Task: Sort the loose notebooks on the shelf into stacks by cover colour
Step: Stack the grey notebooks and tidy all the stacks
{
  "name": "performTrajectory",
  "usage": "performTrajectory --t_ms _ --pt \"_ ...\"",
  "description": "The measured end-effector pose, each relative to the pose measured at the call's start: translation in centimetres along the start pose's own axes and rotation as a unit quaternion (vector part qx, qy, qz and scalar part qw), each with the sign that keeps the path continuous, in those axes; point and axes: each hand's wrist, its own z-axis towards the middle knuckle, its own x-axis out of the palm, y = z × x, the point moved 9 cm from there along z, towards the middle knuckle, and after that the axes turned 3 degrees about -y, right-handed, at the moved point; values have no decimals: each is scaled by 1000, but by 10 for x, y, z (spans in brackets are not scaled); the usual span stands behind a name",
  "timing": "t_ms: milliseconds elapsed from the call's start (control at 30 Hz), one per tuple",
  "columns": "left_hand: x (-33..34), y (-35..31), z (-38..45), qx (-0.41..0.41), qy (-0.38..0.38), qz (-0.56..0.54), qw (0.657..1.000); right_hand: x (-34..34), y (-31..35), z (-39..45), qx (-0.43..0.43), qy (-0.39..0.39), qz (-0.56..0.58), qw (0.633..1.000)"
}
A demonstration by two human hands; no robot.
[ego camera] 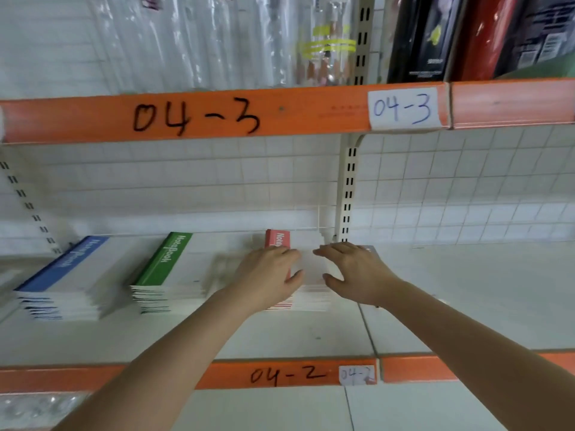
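Smooth white shelf [311,334], flat red-spined notebooks [278,241].

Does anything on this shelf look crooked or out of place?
Nothing stands out. The blue stack, green stack and red stack sit apart in a row, each one colour. Both hands, left and right, rest on the red stack.

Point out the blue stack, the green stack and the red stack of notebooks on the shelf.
blue stack [67,275]: head view, on the top cover.
green stack [165,262]: head view, on the green spine strip.
red stack [277,238]: head view, on the red strip behind the hands.
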Motion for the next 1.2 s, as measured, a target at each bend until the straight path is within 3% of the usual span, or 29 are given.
performTrajectory --t_ms 300,700,1033,1200 --pt "-39 84 -78 -15 -14 7 1000 13 111 40 -22 11 3 1000" --pt "-100 226 -201 -26 -16 61 998 20 311 96 -52 -14 15 998" --pt "-139 349 -309 -94 -14 75 993 51 461 149 -120 -8 49 992" --pt "-157 396 -352 -125 -50 115 984 71 508 177 -154 23 45 987"
